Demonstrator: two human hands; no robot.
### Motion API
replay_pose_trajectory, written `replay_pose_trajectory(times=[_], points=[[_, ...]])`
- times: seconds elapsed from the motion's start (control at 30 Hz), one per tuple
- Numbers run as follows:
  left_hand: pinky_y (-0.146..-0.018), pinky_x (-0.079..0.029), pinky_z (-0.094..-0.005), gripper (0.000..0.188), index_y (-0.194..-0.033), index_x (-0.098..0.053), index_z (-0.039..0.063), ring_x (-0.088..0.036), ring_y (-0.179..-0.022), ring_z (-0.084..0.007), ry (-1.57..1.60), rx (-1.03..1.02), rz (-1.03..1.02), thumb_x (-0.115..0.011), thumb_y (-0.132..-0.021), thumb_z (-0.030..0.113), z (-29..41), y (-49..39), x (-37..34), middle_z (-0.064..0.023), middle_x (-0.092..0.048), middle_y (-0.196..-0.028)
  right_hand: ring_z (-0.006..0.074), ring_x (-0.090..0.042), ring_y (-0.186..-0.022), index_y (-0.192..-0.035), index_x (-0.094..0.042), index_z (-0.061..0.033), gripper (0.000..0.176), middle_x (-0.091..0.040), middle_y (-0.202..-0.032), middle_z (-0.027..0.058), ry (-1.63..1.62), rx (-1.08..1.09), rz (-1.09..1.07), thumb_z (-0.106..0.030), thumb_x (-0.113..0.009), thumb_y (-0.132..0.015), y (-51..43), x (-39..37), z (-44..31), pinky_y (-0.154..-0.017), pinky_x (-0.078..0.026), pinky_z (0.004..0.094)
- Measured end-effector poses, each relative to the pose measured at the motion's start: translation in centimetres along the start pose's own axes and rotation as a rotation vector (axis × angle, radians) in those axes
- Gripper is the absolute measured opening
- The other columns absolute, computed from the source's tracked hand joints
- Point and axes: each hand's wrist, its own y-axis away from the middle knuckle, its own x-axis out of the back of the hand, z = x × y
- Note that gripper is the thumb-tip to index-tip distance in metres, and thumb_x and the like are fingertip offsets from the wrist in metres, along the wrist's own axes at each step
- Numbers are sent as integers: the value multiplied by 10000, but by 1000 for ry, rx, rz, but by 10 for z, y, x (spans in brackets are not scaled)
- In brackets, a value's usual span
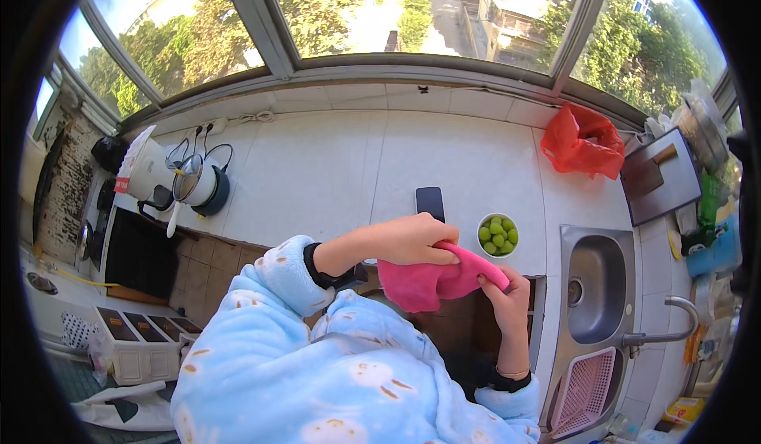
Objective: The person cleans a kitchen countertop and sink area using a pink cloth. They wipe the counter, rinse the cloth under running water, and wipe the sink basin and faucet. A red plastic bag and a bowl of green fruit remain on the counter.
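Observation:
A pink cloth [416, 283] hangs between my two hands in front of the counter's near edge. My left hand [413, 239] grips its upper part, with the thumb lying along the fabric. Farther right, my right hand [508, 298] pinches the cloth's other end between thumb and fingers. Just beyond the cloth stands a white bowl [480, 243] filled with green grapes [498, 234]. A dark smartphone [430, 201] lies on the counter behind my left hand, which covers its lower end.
A steel sink [597, 301] with a curved faucet [684, 307] and a pink plastic basket [585, 387] is on the right. A red plastic bag [582, 141] sits at the back right of the white counter [309, 164]. A small pot [195, 185] with a protruding handle stands left.

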Motion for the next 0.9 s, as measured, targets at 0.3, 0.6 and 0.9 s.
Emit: replay_pose_trajectory(times=[0.3,0.6,0.9], points=[[-574,-455,-319,312,-850,-614,-24,-571,-660,-172,259,292,-44,-711,-682,220,-114,199,21,-94,-609,-709,55,-499,-759,-907,-612,22,174,-590,-802,-3,-216,-318,-798,-116,-513,-867,-54,-147,17,-667,-397,208],[-601,-449,-299,305,-919,-611,-15,-559,-659,-165,513,323,684,-661,-769,246,-211,354,18,-105,-617,-738,93,-543,-787,-918,-613,23,293,-612,-862,26,-231,-351,-493,-220,-449,-928,-70,-362,38,-723,-410,241],[-632,-456,-320,256,-874,-595,-10,-567,-643,-245,417,318,908,-663,-773,216,-283,398,65,-144,-605,-706,14,-415,-613,-731,-567,-24,370,-501,-656,-64,81,-199,-494,-268,-427,-971,-126,-451,22,-526,-325,183]])
